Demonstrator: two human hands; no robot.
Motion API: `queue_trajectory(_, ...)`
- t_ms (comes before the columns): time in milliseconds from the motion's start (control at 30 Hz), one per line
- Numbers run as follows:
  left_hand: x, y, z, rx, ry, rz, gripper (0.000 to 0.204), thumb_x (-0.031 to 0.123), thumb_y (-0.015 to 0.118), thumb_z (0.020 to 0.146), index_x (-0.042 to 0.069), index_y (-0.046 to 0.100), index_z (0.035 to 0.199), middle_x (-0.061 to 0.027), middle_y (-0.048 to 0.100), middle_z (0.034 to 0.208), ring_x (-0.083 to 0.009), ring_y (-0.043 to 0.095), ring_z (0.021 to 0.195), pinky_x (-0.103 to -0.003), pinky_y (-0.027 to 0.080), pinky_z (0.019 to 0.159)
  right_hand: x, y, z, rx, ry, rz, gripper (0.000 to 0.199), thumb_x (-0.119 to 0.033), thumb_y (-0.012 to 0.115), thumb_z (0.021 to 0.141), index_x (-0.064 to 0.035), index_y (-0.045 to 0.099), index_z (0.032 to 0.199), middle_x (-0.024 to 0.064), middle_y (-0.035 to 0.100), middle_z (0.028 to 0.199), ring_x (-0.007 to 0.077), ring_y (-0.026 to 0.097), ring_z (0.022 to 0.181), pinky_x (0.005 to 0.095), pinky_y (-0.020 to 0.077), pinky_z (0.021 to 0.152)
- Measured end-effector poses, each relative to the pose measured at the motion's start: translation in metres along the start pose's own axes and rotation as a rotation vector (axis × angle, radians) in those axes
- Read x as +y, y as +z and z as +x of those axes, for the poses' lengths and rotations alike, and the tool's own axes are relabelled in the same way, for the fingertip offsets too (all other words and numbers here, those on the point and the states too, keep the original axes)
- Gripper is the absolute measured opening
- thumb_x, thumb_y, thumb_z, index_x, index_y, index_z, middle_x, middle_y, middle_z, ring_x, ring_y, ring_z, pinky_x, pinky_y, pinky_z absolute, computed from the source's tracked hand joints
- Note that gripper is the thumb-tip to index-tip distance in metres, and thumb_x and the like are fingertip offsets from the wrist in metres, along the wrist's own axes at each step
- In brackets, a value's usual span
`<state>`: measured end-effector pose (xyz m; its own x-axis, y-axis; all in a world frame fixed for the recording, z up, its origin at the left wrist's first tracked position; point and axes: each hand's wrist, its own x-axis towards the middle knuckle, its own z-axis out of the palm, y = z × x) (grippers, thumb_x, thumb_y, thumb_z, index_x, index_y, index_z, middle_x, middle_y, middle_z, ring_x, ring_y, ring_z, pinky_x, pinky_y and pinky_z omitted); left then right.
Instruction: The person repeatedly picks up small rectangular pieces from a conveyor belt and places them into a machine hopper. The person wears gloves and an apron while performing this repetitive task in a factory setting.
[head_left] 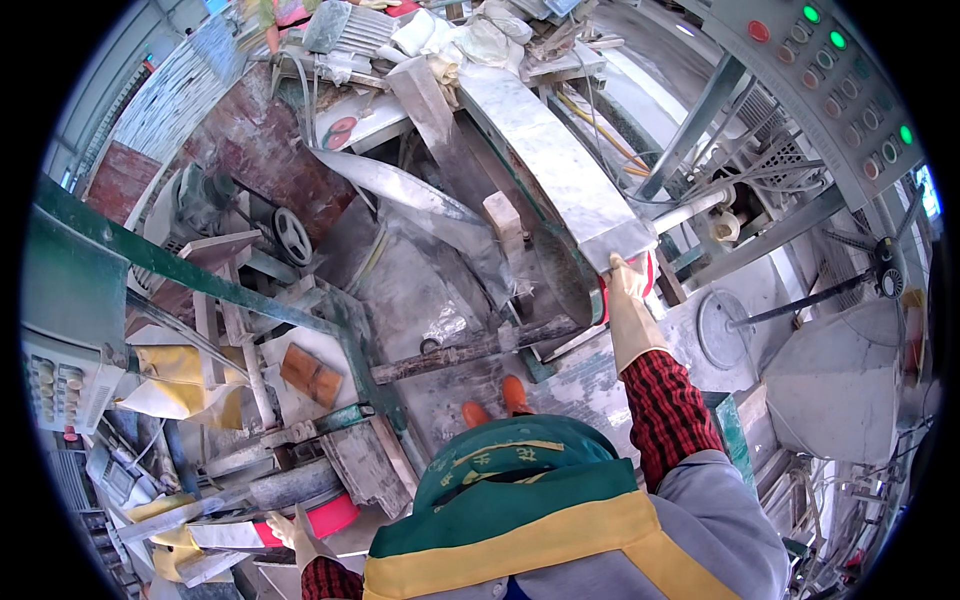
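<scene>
My right hand, in a cream glove, is at the near end of a long white-grey stone slab. The thumb rests on top and the other fingers go round the edge, partly hidden. This slab lies lengthwise on a narrow conveyor with a red belt showing at its end. Low on the left, my gloved left hand is stretched out beside another red belt, its fingers apart. Just past its fingertips a pale stone strip lies on that second machine.
Control panels with buttons stand at the upper right and the left. A green beam crosses on the left, near a handwheel. Sheet metal and a dusty wooden bar lie ahead of my orange shoes.
</scene>
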<state>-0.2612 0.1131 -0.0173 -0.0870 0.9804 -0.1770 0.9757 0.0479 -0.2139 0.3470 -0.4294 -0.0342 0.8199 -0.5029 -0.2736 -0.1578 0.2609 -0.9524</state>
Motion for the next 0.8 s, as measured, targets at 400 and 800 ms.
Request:
queue_trajectory(400, 0.006, 0.0, -0.031, 0.096, 0.045, -0.004, 0.083, 0.051, 0.066, 0.074, 0.022, 0.024, 0.139, -0.0141, 0.024, 0.144, -0.0349, 0.031, 0.127, -0.05, 0.038, 0.096, 0.007, 0.0, 0.017, -0.02, 0.037, -0.435, 0.076, -0.007, 0.064, 0.073, -0.0095, 0.03, 0.14, 0.0203, 0.055, 0.12, 0.0316, 0.055, 0.107, 0.0346, 0.044, 0.089)
queue_trajectory(800, 0.018, 0.0, -0.046, 0.145, 0.093, -0.032, 0.078, 0.049, 0.066, 0.074, 0.014, 0.033, 0.135, -0.0164, 0.026, 0.143, -0.0366, 0.033, 0.125, -0.049, 0.038, 0.097, 0.043, 0.0, 0.051, 0.071, -0.175, -0.391, 0.063, -0.006, 0.062, 0.072, -0.0128, 0.04, 0.131, 0.0137, 0.059, 0.08, 0.0208, 0.056, 0.055, 0.0323, 0.0447, 0.047)
